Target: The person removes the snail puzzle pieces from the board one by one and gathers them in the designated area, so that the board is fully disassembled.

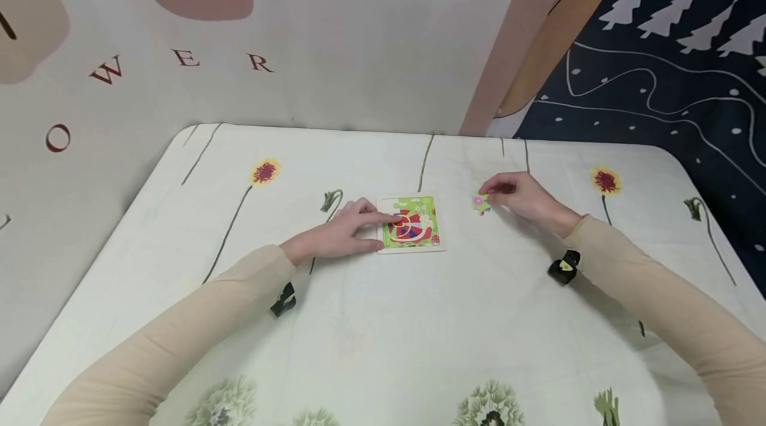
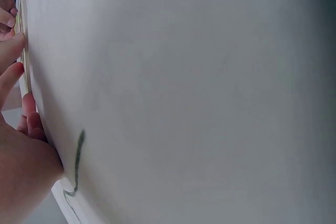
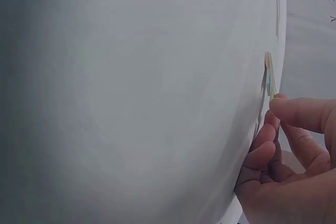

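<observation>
A square wooden jigsaw puzzle (image 1: 410, 224) with a red snail on green lies at mid-table, its upper left corner showing bare pale board. My left hand (image 1: 338, 232) rests on its left side, index finger straight over the picture and thumb at the lower left edge. In the left wrist view the left fingers (image 2: 10, 77) lie along the tray's side. To the right of the board, my right hand (image 1: 525, 199) pinches a green puzzle piece (image 1: 481, 203) with a pink spot. The right wrist view shows that thin piece (image 3: 270, 74) edge-on, between thumb and fingers close over the tabletop.
A white cloth printed with flowers (image 1: 264, 172) covers the table (image 1: 383, 319). Behind it hangs a pale wall cloth (image 1: 359, 47) with letters, and a dark one (image 1: 652, 94) with white trees at right. Black straps (image 1: 564, 268) sit at both wrists.
</observation>
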{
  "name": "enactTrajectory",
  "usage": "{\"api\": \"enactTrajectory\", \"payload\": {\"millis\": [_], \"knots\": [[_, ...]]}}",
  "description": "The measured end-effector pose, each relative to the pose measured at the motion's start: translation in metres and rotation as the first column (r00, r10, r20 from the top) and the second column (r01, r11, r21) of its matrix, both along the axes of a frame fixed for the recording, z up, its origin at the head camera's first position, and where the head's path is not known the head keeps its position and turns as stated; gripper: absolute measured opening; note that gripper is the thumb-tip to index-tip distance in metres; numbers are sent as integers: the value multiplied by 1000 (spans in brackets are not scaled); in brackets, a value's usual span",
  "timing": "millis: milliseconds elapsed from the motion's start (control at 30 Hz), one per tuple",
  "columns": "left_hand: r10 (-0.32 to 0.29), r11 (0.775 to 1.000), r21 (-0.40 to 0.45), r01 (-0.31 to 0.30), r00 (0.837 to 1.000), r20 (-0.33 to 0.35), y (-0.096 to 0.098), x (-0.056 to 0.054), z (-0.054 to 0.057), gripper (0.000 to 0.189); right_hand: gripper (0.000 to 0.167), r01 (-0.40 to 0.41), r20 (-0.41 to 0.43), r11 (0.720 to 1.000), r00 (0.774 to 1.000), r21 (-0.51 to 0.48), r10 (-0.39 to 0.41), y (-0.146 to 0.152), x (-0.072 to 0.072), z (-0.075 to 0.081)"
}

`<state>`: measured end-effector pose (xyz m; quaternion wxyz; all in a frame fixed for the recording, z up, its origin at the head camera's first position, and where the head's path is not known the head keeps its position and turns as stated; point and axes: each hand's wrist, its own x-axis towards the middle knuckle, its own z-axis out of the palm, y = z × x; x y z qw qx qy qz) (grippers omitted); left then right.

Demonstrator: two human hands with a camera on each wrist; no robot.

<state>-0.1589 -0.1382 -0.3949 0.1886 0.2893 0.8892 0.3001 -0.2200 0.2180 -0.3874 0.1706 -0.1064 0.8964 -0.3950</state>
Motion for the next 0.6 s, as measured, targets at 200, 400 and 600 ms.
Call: {"api": "enactTrajectory", "payload": {"millis": [200, 400, 600], "knots": [[-1, 1000, 14, 1, 1000, 3, 0, 0, -1, 54, 24, -17, -10, 1000, 1000, -5, 16, -1, 1, 2], [2, 1000, 4, -2, 1000, 7, 1, -1, -2, 53, 24, -19, -13, 1000, 1000, 6, 19, -1, 0, 1], [0, 1000, -13, 0, 1000, 10, 2, -1, -1, 53, 23, -29, -30, 999, 999, 20, 30, -1, -1, -1]]}}
